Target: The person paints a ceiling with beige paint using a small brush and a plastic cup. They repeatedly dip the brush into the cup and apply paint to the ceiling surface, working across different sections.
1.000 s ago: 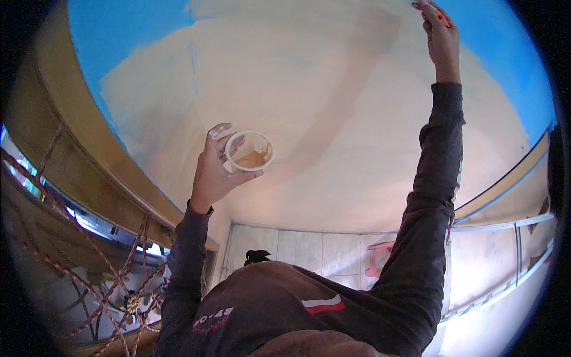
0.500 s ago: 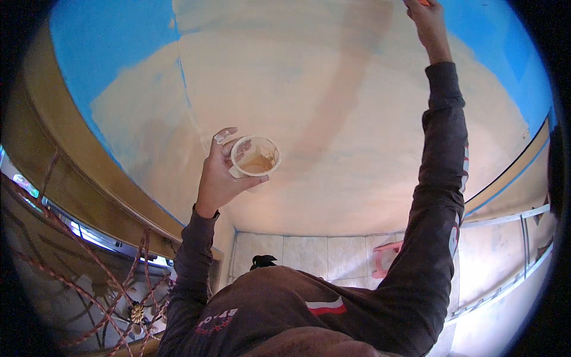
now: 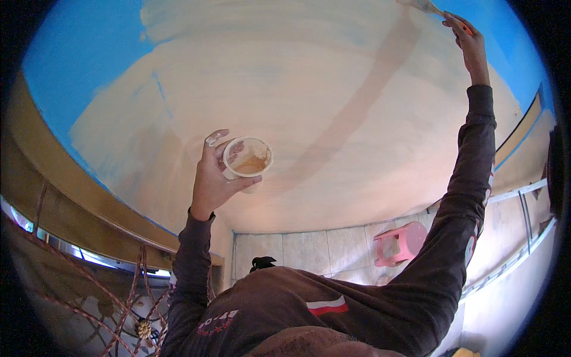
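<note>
My left hand is wrapped round a clear plastic cup with a little peach-coloured paint in its bottom. White smears show on a fingertip. At the upper right my raised right hand grips the orange handle of a paintbrush. The brush's bristles are at the upper edge of the picture, against the wall; whether they press on it I cannot tell. Peach paint covers the wall's middle, streaked, with blue left at both upper corners.
A pink plastic stool stands on the tiled floor below my right arm. To the right is a pale metal ladder. Twisted brown metalwork spans the lower left, below a brown ledge.
My right hand has moved right and down, bringing the brush into view. My left hand with the cup has shifted slightly left. More of the pink stool shows.
</note>
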A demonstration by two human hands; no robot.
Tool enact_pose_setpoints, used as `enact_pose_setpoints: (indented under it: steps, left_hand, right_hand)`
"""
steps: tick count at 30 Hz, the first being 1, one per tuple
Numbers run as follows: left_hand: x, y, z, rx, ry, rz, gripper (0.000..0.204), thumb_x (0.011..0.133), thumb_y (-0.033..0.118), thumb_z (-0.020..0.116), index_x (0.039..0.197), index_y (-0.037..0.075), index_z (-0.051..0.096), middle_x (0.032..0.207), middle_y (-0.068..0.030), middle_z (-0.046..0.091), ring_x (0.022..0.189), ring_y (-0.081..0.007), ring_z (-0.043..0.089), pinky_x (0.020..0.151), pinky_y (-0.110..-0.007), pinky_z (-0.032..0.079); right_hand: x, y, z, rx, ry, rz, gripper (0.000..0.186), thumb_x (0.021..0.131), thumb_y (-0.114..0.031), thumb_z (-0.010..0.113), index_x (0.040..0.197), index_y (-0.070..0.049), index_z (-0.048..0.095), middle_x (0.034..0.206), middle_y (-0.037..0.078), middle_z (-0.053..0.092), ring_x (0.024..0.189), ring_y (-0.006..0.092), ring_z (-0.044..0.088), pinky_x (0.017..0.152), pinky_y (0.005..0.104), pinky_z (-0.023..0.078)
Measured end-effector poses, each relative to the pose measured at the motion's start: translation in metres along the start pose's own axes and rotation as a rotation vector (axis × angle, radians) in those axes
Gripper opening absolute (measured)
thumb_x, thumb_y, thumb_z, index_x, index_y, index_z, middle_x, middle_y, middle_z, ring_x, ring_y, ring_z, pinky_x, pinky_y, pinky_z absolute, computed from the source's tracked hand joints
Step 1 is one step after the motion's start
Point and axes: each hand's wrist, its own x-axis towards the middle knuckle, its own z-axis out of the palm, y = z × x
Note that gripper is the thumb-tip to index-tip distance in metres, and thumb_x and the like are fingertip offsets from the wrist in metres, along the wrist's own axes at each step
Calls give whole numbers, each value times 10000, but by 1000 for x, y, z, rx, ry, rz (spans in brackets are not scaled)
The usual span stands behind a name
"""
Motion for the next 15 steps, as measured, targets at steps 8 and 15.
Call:
enact_pose_setpoints:
  steps: [8,15]
  left_hand:
    - [2,-7,-2,16,-28,37,1019,680,54,955,1474,42,316,1316,-207,637,1267,-248,614,1092,-393,517]
    - [1,-1,0,-15,-1,-9,1015,680,-6,930,1479,45,307,1320,-215,607,1273,-275,602,1090,-405,522]
  right_hand:
    - [-15,12,-67,-444,197,73,350,952,-414,726,1192,-166,785,1000,11,797,811,88,652,712,260,502]
    - [-19,40,-88,-1018,342,-111,314,930,-408,707,1118,-171,794,969,114,782,928,280,758,805,370,582]
